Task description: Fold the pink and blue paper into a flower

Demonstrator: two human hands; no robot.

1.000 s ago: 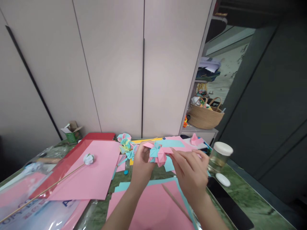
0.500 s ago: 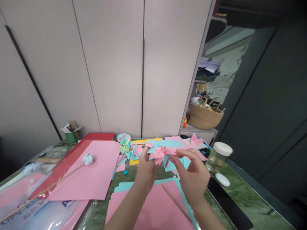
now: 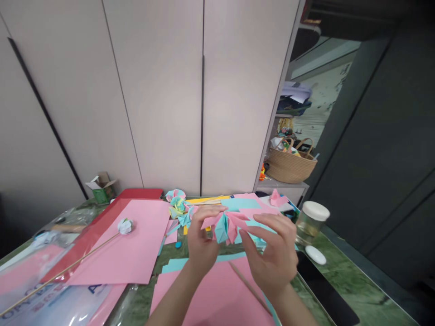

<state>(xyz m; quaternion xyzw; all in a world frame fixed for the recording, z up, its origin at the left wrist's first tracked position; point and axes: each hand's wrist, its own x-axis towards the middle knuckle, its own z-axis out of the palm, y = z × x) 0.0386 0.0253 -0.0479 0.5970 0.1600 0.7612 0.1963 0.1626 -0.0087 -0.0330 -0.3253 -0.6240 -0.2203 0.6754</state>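
Observation:
A folded paper flower (image 3: 231, 226) in pink and light blue is held up between my two hands. My left hand (image 3: 203, 231) pinches its left side, fingers on top and thumb beneath. At the right side, the thumb and fingers of my right hand (image 3: 272, 246) close on a pink petal's edge. Below them lies a stack of pink sheets (image 3: 214, 290) over light blue ones, with a thin wooden stick (image 3: 249, 290) resting on top. Several finished paper flowers (image 3: 177, 207) sit behind my left hand.
On the left, a pale paper flower (image 3: 125, 226) on a long stick lies across a pink sheet (image 3: 136, 253). To the right are a lidded jar (image 3: 310, 222), a white oval object (image 3: 315, 255) and a black phone (image 3: 324, 290). A woven basket (image 3: 290, 165) stands farther back.
The paper flower has been turned, so a light blue fold now faces me between pink ones. My left fingers have shifted over its top, and my right hand has moved slightly lower.

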